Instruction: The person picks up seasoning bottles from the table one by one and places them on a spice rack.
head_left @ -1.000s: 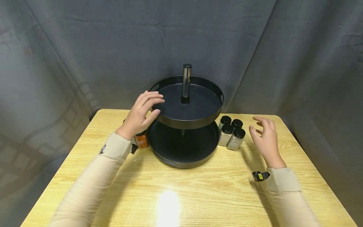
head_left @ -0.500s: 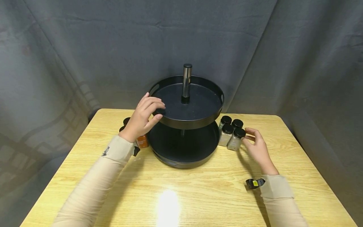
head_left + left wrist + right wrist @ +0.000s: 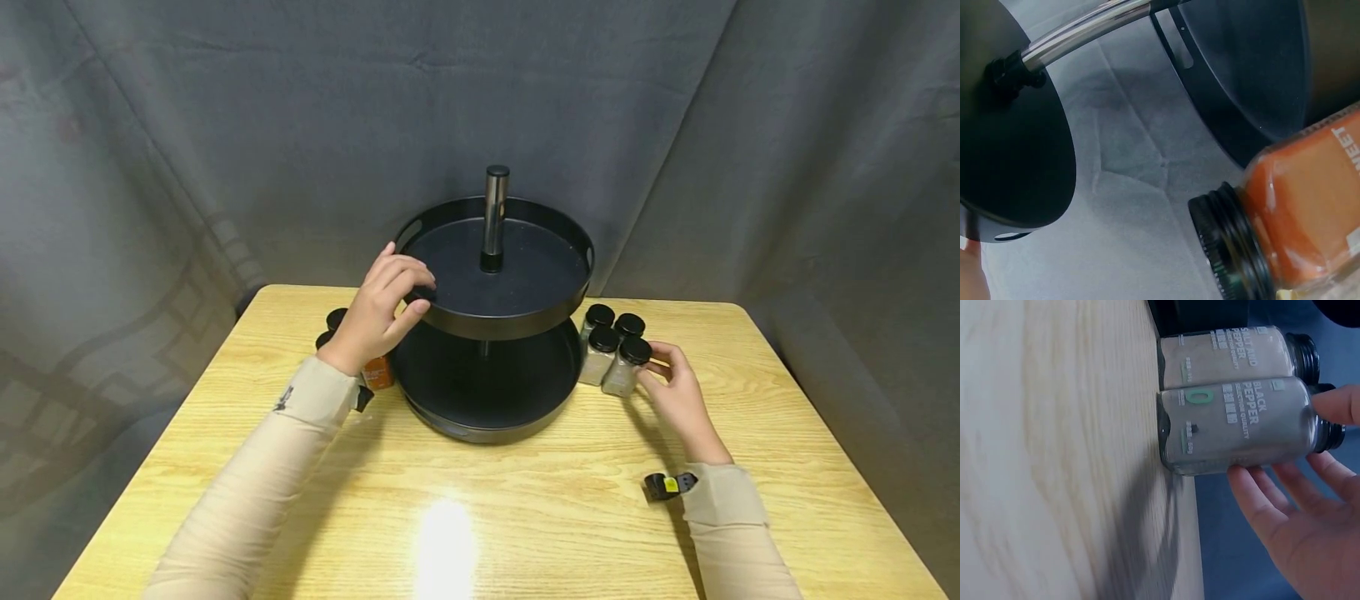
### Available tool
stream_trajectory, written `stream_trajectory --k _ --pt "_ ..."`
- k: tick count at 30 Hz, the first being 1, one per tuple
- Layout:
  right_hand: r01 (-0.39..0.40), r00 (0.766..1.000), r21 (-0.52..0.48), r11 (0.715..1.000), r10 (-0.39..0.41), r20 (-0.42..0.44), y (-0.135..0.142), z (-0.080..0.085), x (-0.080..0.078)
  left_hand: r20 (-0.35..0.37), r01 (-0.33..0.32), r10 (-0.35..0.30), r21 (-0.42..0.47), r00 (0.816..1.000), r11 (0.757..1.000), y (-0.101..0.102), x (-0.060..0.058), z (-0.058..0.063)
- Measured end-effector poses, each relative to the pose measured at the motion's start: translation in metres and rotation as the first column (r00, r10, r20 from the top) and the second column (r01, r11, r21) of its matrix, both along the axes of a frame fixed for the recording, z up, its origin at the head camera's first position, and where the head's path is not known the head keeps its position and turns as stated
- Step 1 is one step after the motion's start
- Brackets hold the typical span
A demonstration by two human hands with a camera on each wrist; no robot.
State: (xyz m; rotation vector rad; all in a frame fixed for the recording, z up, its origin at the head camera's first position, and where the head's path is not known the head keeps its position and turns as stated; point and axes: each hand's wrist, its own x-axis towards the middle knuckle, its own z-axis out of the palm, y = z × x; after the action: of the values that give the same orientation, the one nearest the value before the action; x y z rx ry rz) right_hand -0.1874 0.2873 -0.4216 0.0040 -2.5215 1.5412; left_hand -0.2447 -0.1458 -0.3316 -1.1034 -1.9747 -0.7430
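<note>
A black two-tier round tray [image 3: 487, 327] with a metal centre post stands at the back of the table. My left hand [image 3: 375, 312] holds the left front of the upper tray's rim, fingers curled over it and thumb outside. A fingertip [image 3: 972, 269] shows beside the rim in the left wrist view. On the right, my right hand [image 3: 678, 400] pinches a black pepper jar [image 3: 1241, 428] with a black lid, thumb near its neck and fingers along its side. The jar stands upright on the table, touching the salt and pepper jar [image 3: 1229, 359].
Two more black-lidded jars stand behind, one capped by this lid [image 3: 599, 315]. Left of the tray, an orange spice jar [image 3: 377, 373] and other dark-lidded jars [image 3: 336, 318] are partly hidden by my left arm. A grey curtain [image 3: 450, 100] hangs behind the wooden table [image 3: 540, 508].
My right hand has moved left to the black pepper jar and taken hold of it. The fingers of my left hand have curled over the upper tray's rim.
</note>
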Motion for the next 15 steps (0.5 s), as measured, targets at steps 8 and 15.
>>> stream_trajectory --k 8,15 --pt "0.011 1.0 0.001 1.0 -0.011 0.007 0.0047 -0.0028 0.0015 -0.012 -0.009 0.009 -0.004 1.0 1.0 0.0006 -0.0012 -0.001" --pt "0.013 0.999 -0.013 1.0 -0.013 0.037 0.0079 -0.0062 0.0021 -0.026 -0.014 0.014 0.0 1.0 1.0 0.0013 -0.0021 -0.0014"
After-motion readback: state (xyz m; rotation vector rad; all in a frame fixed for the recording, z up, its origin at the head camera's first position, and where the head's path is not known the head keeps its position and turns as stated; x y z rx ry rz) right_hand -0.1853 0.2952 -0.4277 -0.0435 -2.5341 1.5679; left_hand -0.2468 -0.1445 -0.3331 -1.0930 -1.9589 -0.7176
